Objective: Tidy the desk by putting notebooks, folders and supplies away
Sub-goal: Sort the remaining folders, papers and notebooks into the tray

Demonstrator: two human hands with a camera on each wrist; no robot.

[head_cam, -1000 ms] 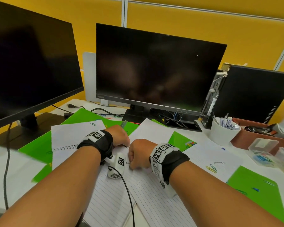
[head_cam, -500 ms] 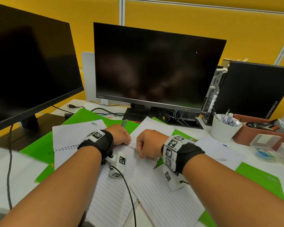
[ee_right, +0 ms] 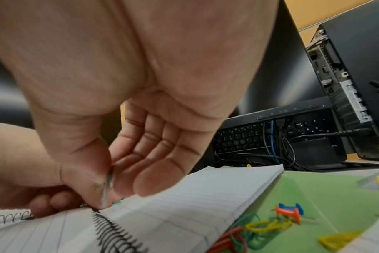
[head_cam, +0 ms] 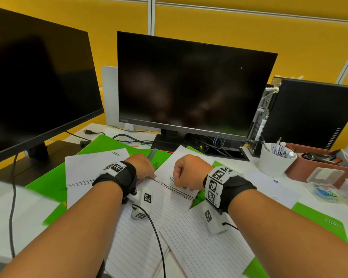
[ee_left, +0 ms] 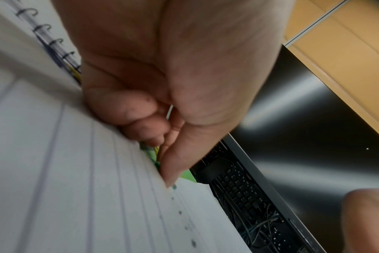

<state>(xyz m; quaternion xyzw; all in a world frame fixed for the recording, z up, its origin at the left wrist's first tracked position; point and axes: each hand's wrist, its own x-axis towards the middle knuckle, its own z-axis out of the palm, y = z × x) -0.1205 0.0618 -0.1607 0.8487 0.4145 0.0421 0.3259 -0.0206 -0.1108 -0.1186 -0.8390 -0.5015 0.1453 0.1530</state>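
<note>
Yellow partition wall at the back, white desk point(head_cam: 265, 177) under two dark monitors, w/ a PC tower point(head_cam: 309, 113) on the right. Desk was cluttered: green folders point(head_cam: 317, 219), loose lined sheets, open spiral notebooks, scattered paper clips and push pins point(ee_right: 289, 212).

Left hand point(head_cam: 143, 165) sat curled at the top end of the spiral notebook point(head_cam: 169, 199) in the middle. In the left wrist view its fingers point(ee_left: 141, 118) were bunched w/ the thumb tip down at the page edge; something green and yellow showed under them, prob. clips, but whether it was gripping them I couldn't tell.

Right hand point(head_cam: 189, 171) was just beside it on the same notebook. Right wrist view showed thumb and forefinger pinching a thin silver-grey strip point(ee_right: 107, 188) right above the top of the black wire spiral; the other fingers point(ee_right: 162, 171) hung loose. What the strip was stayed unclear, maybe a clip or a page edge seen end-on. A green clip point(head_cam: 172, 179) lay on the page just by that hand.

Step in hand, by my read: clearing small supplies off the notebook before closing it. Task looked early, most stuff not yet put away.

Next move prob. needs a clean lift of the pinched bit w/o snagging the wire coil, then a carry over to the clear plastic box point(head_cam: 325, 183) at far right, which already held clips. White cup point(head_cam: 275, 159) w/ pens stood near it.
</note>
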